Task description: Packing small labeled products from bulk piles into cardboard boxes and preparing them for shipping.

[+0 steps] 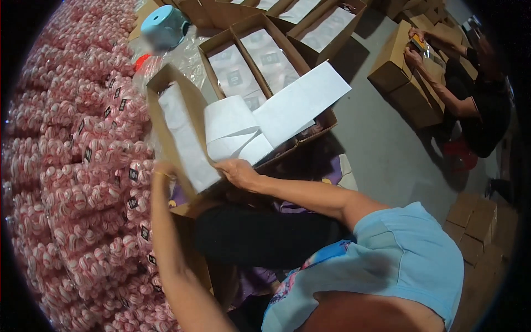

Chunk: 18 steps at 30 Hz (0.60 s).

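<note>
Head view: a broad pile of clear-wrapped, red-and-white striped pieces (83, 160), dotted with small dark labels, fills the left side. At upper right, a co-worker (470, 108) leans over a brown carton (387, 62), both hands on its top beside a yellow object too small to identify. A divided carton (318, 130) stands at upper centre, white paper covering the contents of its two compartments. Directly left of it, tilted before the person, is the narrow carton (161, 113), with a long white strip (185, 138) inside. Loose white sheets (304, 105), one folded over, lie across the near part of the divided carton. Beyond stands a light-blue stool (164, 26). The right hand (241, 174) has its grip closed on the narrow carton's near right edge; the left hand (164, 170), blurred, is at its left wall, and whether its grip is closed cannot be told.
</note>
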Motion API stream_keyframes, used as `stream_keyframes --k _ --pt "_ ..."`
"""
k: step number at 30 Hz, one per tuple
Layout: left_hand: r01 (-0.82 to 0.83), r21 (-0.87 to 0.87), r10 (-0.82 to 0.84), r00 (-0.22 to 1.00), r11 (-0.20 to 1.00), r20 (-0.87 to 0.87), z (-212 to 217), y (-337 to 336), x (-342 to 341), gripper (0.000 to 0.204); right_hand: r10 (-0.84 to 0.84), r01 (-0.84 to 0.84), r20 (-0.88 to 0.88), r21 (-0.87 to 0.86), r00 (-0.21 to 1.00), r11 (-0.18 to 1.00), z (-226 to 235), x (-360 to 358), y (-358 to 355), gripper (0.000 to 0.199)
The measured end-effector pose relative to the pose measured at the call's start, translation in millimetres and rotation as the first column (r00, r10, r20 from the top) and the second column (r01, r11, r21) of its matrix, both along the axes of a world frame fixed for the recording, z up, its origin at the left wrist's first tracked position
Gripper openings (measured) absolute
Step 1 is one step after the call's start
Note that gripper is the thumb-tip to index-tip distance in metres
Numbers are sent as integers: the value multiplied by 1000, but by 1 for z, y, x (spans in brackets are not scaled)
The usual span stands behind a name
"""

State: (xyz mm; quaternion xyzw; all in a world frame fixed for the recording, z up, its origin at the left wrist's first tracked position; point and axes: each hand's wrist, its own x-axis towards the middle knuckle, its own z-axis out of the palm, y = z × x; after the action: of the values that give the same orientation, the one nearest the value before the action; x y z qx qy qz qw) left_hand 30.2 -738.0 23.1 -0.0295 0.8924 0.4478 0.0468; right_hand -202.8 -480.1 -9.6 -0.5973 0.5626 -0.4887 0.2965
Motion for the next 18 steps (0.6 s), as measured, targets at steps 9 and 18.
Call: stream_keyframes --k 9,18 --pt "-903 -289 942 268 318 200 -22 112 -44 36 -334 201 -575 -283 747 938 86 -88 -19 63" --pt "-918 -187 912 289 350 292 -60 138 -23 63 -200 184 -152 -112 968 977 -13 -166 -75 44"
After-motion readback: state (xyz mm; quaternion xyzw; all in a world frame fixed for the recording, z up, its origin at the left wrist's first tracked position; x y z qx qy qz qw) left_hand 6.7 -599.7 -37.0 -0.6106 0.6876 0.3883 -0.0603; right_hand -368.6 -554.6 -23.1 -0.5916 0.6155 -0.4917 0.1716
